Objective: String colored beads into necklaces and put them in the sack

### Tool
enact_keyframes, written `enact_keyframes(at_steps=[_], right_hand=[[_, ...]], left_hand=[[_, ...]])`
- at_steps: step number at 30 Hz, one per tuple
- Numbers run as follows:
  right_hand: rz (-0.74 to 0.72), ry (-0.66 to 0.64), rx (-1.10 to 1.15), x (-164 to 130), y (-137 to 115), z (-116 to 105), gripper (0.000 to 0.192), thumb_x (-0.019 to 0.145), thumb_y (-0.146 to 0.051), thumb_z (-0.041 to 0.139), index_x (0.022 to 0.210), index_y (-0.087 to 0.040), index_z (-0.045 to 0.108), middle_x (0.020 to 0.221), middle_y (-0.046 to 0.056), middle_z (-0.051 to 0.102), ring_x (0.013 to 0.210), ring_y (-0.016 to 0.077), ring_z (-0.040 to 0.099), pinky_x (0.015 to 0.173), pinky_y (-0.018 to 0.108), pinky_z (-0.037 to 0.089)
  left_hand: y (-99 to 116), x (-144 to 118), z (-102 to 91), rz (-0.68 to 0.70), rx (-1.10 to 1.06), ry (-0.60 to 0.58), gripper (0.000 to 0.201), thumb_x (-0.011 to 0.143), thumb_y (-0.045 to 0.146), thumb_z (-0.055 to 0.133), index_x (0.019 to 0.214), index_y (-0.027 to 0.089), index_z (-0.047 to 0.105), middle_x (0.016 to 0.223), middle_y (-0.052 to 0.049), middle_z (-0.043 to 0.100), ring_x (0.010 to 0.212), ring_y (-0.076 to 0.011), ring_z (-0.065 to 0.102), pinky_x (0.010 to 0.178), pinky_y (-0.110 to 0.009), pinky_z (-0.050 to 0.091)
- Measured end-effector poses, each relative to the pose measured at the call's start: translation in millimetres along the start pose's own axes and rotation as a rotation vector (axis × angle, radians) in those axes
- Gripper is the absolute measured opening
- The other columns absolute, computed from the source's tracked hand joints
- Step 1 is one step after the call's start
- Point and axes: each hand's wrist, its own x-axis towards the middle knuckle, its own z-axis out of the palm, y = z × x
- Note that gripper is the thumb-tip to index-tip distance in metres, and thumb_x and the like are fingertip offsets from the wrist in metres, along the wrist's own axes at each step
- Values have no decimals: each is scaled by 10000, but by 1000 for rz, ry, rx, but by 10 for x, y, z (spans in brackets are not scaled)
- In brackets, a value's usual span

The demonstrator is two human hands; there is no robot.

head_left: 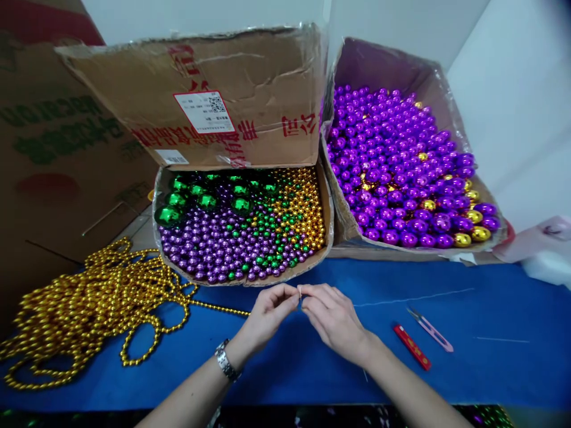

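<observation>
My left hand (267,315) and my right hand (332,318) meet fingertip to fingertip above the blue table cover (312,362), pinching something tiny, apparently a needle or thread end (300,293). A thin white thread (414,296) runs rightward from my right hand across the cover. A long gold bead strand (89,303) lies piled at the left, with one end trailing toward my left hand. Just beyond my hands sits a cardboard box (243,280) of mixed purple, green and gold beads.
A second box (343,232) at the back right holds larger purple beads with some gold ones. A red utility knife (413,346) and pink thread snips (430,329) lie on the cover right of my hands. Brown cartons stand at the left. A white bag (542,252) sits far right.
</observation>
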Motion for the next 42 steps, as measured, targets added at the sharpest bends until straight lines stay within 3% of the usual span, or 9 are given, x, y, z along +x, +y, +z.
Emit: enact_keyframes(at_steps=[8, 10, 15, 19, 23, 26, 31, 35, 42], right_hand=[[-88, -93, -12, 28, 31, 23, 130, 911, -215, 476, 954, -218, 599, 1071, 60, 588, 926, 169, 557, 767, 299, 473], [-38, -69, 4, -4, 24, 29, 139, 915, -226, 465, 951, -210, 599, 1080, 77, 548, 910, 166, 556, 765, 293, 481], [261, 61, 156, -62, 25, 23, 155, 926, -216, 441, 901, -218, 594, 916, 51, 526, 807, 148, 576, 746, 274, 494], [272, 57, 187, -23, 51, 5, 127, 916, -213, 464, 889, -214, 587, 894, 40, 544, 804, 146, 579, 753, 266, 499], [255, 55, 191, 42, 60, 42, 120, 905, -213, 481, 877, -217, 597, 893, 36, 551, 803, 144, 587, 759, 261, 500], [252, 64, 189, 59, 38, 71, 127, 903, -209, 480, 894, -222, 607, 904, 39, 560, 819, 151, 596, 752, 265, 501], [239, 210, 137, -13, -62, 51, 300, 904, -185, 472, 1194, -233, 532, 1113, 97, 519, 960, 190, 574, 840, 332, 480], [154, 219, 25, -76, -132, 64, 252, 884, -169, 523, 1116, -237, 592, 976, 75, 591, 869, 188, 585, 765, 329, 476], [174, 232, -100, -90, -137, 170, 159, 887, -195, 534, 1008, -214, 636, 914, 66, 633, 812, 173, 596, 736, 305, 435]], left_hand=[[-81, 16, -95, -132, -114, -101, 259, 756, 347, 674, 678, 114, 590, 593, 20, 491, 526, -71, 353, 498, -194, 263], [-78, 10, -93, -103, -96, -88, 252, 767, 345, 659, 684, 119, 585, 621, 15, 498, 548, -76, 367, 516, -196, 284], [-22, -24, -80, -22, 26, -51, 253, 794, 377, 613, 715, 138, 587, 669, 5, 513, 628, -111, 429, 588, -215, 351], [-12, -33, -88, -10, 121, -139, 262, 818, 387, 578, 757, 136, 617, 698, -11, 557, 677, -134, 478, 645, -240, 382], [-24, -38, -70, -81, 52, -195, 245, 808, 366, 605, 780, 125, 636, 724, -16, 572, 661, -118, 470, 624, -229, 363], [-29, -50, -53, -78, 10, -162, 229, 793, 350, 627, 759, 124, 629, 675, 8, 530, 609, -96, 419, 580, -211, 328], [-70, -63, -41, -12, 29, -41, 219, 802, 340, 613, 738, 131, 605, 677, 12, 526, 631, -106, 422, 612, -217, 347], [-127, -60, -26, 33, 71, -6, 231, 817, 352, 591, 747, 132, 602, 703, -1, 548, 672, -127, 460, 646, -234, 377], [-168, -81, -5, 82, 175, 16, 231, 857, 343, 537, 788, 131, 596, 741, -16, 579, 695, -136, 497, 655, -241, 409]])
